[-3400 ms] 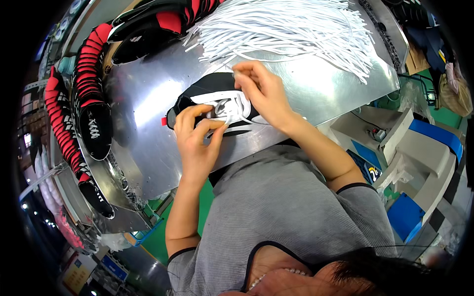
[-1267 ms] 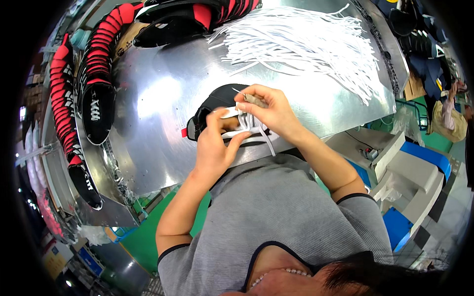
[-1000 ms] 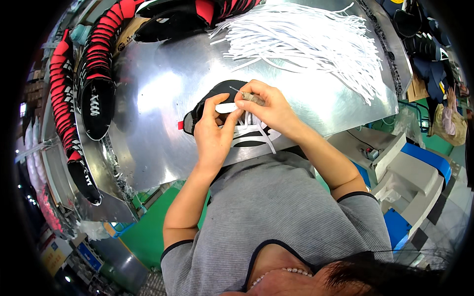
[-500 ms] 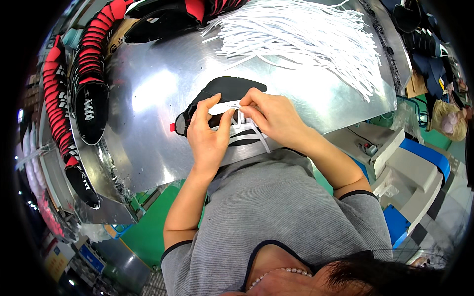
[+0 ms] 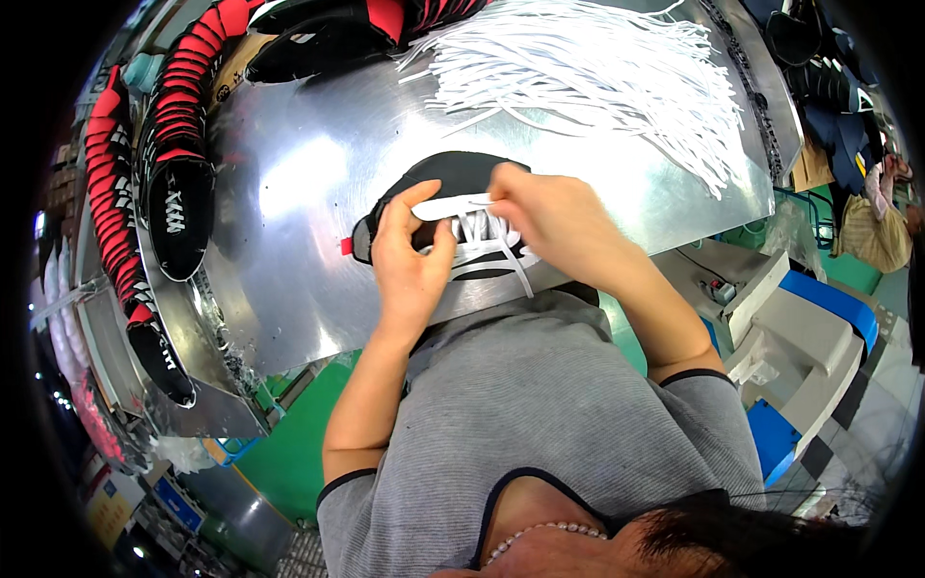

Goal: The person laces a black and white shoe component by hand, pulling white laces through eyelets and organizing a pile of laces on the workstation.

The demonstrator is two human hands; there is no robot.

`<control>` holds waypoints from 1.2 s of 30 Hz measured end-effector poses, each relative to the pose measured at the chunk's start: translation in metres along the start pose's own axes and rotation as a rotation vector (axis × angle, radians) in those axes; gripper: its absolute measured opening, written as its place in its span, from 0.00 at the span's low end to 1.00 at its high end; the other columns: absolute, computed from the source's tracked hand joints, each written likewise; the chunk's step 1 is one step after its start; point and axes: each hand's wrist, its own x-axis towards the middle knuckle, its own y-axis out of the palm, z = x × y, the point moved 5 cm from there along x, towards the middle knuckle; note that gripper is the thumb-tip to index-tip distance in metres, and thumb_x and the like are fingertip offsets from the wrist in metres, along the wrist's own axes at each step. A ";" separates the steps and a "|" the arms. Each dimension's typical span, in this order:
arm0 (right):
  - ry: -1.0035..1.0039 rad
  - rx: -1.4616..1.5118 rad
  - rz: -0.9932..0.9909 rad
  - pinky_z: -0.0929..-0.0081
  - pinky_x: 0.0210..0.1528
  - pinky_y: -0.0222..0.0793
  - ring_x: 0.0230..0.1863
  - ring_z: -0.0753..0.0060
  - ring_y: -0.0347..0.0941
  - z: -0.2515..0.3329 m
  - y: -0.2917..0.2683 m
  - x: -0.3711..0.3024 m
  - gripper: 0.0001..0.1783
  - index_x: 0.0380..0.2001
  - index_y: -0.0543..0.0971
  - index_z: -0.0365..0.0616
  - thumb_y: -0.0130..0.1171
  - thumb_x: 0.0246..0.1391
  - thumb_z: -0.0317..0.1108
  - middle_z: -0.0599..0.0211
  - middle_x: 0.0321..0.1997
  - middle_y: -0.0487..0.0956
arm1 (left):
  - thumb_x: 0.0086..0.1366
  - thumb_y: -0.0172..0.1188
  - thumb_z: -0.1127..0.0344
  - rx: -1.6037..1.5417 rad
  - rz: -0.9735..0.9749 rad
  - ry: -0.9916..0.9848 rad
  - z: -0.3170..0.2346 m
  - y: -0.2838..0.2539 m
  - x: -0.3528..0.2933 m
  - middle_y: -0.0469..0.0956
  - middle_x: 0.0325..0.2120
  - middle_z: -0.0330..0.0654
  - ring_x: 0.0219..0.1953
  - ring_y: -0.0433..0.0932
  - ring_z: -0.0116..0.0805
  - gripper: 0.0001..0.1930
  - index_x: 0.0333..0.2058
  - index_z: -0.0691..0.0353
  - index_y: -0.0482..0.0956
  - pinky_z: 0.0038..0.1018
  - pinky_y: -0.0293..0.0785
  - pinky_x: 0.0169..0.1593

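A black shoe upper (image 5: 458,169) with a red tab lies at the near side of the metal table, in front of me. White shoelace (image 5: 477,252) crosses its opening, and one loose end hangs toward my body. My left hand (image 5: 409,246) grips the upper, thumb and forefinger on either side of its white eyelet strip (image 5: 448,207). At the right end of that strip, my right hand (image 5: 564,222) is pinched on the lace. Its fingers are slightly blurred and hide the exact spot they hold.
A large heap of white laces (image 5: 588,82) spreads across the far side of the metal table (image 5: 279,260). Long nested rows of black and red shoe uppers (image 5: 178,106) stand at the left, with more uppers (image 5: 328,43) at the back. A beige machine (image 5: 771,328) is at the right.
My right hand has moved a little right and toward the far side, its fingers drawing away from the left ones. The upper and my left hand have shifted slightly to the right.
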 end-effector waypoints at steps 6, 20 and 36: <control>0.061 0.112 -0.189 0.64 0.31 0.70 0.27 0.57 0.77 -0.013 -0.009 -0.023 0.12 0.41 0.75 0.43 0.61 0.58 0.37 0.61 0.26 0.79 | 0.63 0.53 0.79 -0.290 0.048 -0.109 0.000 0.000 0.009 0.80 0.31 0.40 0.32 0.75 0.23 0.14 0.48 0.65 0.74 0.20 0.70 0.38; -0.007 0.027 -0.175 0.67 0.23 0.66 0.23 0.63 0.76 -0.021 0.030 -0.042 0.08 0.29 0.78 0.47 0.65 0.50 0.36 0.68 0.22 0.78 | 0.53 0.71 0.68 0.725 0.120 0.484 -0.047 0.012 -0.024 0.78 0.43 0.46 0.48 0.76 0.48 0.19 0.44 0.63 0.78 0.39 0.71 0.48; 0.100 0.635 -0.255 0.80 0.27 0.68 0.23 0.83 0.71 -0.031 0.026 -0.028 0.12 0.34 0.84 0.37 0.68 0.53 0.36 0.68 0.22 0.79 | 0.55 0.66 0.75 0.348 0.058 0.509 -0.053 0.015 -0.007 0.74 0.27 0.46 0.28 0.75 0.43 0.10 0.37 0.65 0.81 0.35 0.70 0.33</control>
